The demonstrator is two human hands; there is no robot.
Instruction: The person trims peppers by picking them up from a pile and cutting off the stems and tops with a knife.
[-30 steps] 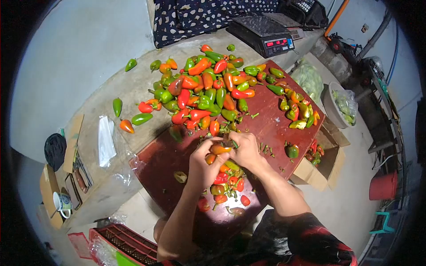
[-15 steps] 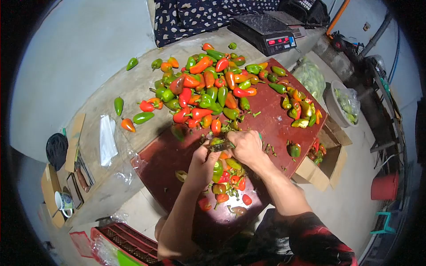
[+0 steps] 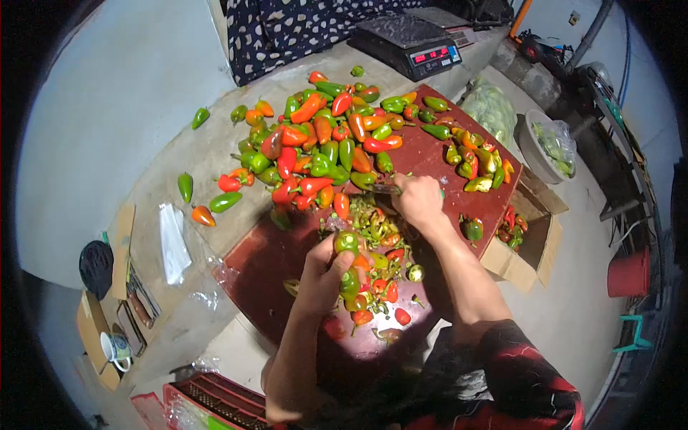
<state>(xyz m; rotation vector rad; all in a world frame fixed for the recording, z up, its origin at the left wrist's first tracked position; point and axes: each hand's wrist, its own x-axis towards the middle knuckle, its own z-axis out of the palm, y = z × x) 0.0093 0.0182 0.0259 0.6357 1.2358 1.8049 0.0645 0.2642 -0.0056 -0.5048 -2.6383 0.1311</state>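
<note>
My left hand (image 3: 322,276) is closed around a green pepper (image 3: 345,241), its pale cut end turned up. In my right hand (image 3: 419,202) is a knife (image 3: 385,189), its blade pointing left toward the edge of a large heap of red, green and orange peppers (image 3: 315,147). Between and below the hands, cut pepper pieces and trimmed stem bits (image 3: 376,226) lie scattered on the dark red table (image 3: 265,251). More red and green peppers (image 3: 387,290) sit just right of my left hand.
A smaller group of peppers (image 3: 476,161) lies at the table's right side. Beyond that edge are an open cardboard box (image 3: 541,236) with peppers and a basin (image 3: 537,154). A digital scale (image 3: 408,46) stands behind on the concrete ledge (image 3: 158,179).
My hands have come apart. The right one has moved up and away with the knife, while the left keeps hold of the pepper, lower down. The view has shifted slightly.
</note>
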